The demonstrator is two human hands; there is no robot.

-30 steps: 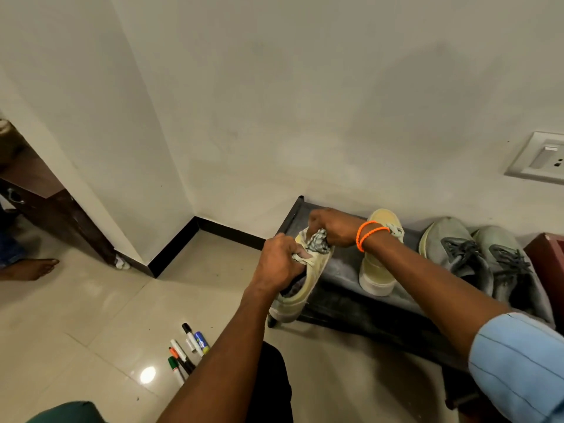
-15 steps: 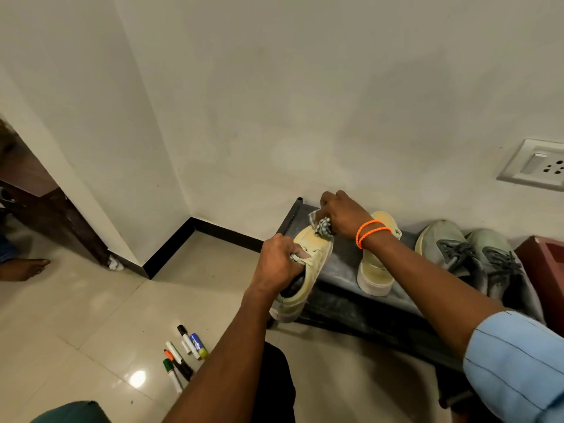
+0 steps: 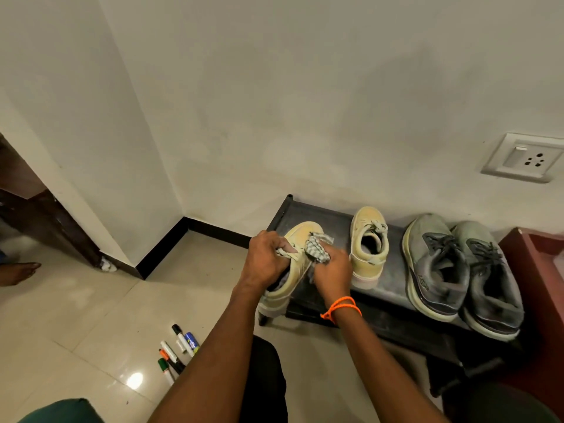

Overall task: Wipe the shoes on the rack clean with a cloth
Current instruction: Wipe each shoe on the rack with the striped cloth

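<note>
My left hand point(image 3: 265, 260) grips a pale yellow sneaker point(image 3: 300, 239) by its tongue and laces, holding it tilted above the left end of the black shoe rack point(image 3: 308, 210). My right hand point(image 3: 331, 273), with an orange cord on the wrist, holds a bunched checked cloth point(image 3: 317, 250) against the sneaker's right side. The matching yellow sneaker point(image 3: 367, 244) stands on the rack just to the right. A pair of dusty grey sneakers point(image 3: 439, 264) sits further right on the same shelf.
Several marker pens point(image 3: 178, 351) lie on the tiled floor to the left of my knee. A dark red box point(image 3: 537, 270) stands at the rack's right end. A wall socket point(image 3: 523, 157) is above it. Someone's bare foot point(image 3: 18, 271) shows by a wooden door at far left.
My right hand with the cloth has come back from the sneaker's toe to its right side near the middle. My left hand keeps its hold on the sneaker.
</note>
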